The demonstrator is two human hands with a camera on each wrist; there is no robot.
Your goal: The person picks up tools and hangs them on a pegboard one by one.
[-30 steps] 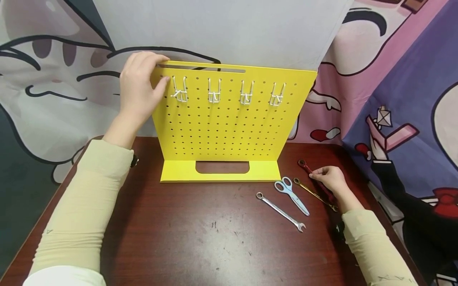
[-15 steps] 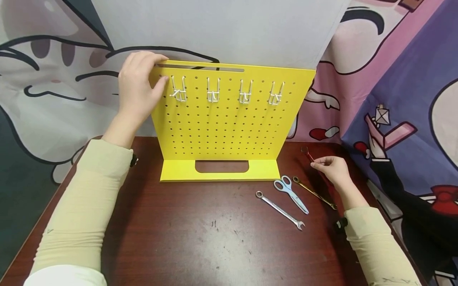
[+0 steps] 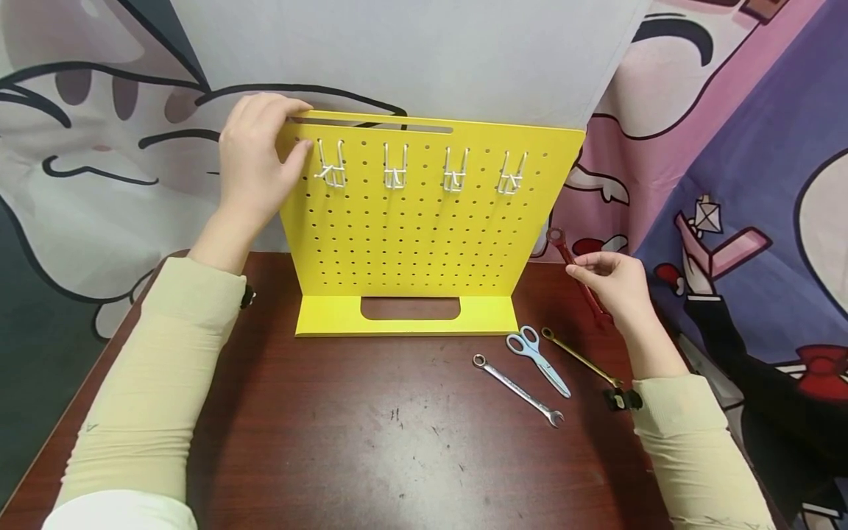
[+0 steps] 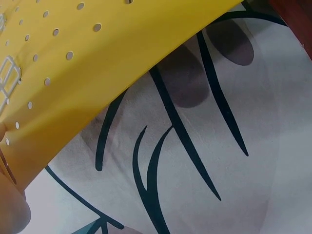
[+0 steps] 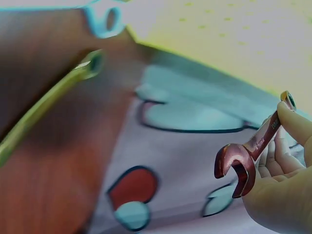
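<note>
A yellow pegboard [image 3: 411,250] stands on the table with several white wire hooks [image 3: 453,177] in a row near its top. My left hand [image 3: 258,158] grips its upper left corner, thumb in front and fingers over the top edge. At the right, my right hand [image 3: 616,291] pinches a red wrench [image 3: 558,244] by its shaft and holds it above the table. The ring end points up and away. In the right wrist view the open-jawed end of the red wrench [image 5: 236,163] hangs on the near side of the hand.
Light-blue scissors [image 3: 539,361] lie just off the board's front right corner. Beside them are a gold wrench [image 3: 579,357] and a silver wrench [image 3: 517,390]. Printed cartoon cloth [image 3: 616,169] hangs behind and to the right of the dark red-brown table [image 3: 351,419].
My right hand has picked the red wrench up off the table and moved it up and away, toward the pegboard's right side. The left hand keeps its grip on the corner.
</note>
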